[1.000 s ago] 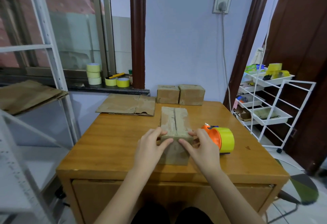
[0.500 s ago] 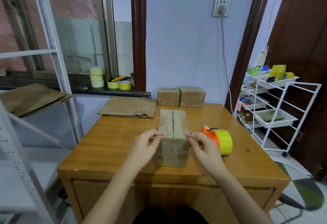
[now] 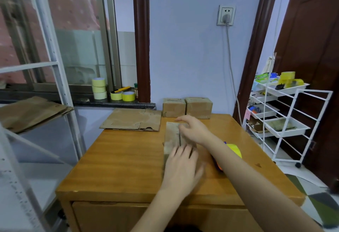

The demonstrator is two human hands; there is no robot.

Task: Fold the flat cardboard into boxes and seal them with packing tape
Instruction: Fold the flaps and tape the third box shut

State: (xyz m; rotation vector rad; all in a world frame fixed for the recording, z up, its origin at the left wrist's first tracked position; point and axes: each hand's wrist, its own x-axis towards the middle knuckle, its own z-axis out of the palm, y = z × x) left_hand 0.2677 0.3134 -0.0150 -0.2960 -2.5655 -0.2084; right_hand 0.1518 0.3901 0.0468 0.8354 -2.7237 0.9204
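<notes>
Cardboard box [image 3: 172, 136] sitting mid-counter [image 3: 119, 158], flaps meeting along a top seam, both hands pressing on it.

Left hand [image 3: 180, 169] is lying flat over the near end, fingers straight; right hand [image 3: 194, 131] is reaching across the far top, fingers loosely extended, nothing pinched. Box is looking light, stiff-walled, flaps springy: best held by pressing both flaps down beside the seam. Tape dispenser [image 3: 233, 151] is waiting just right.
</notes>
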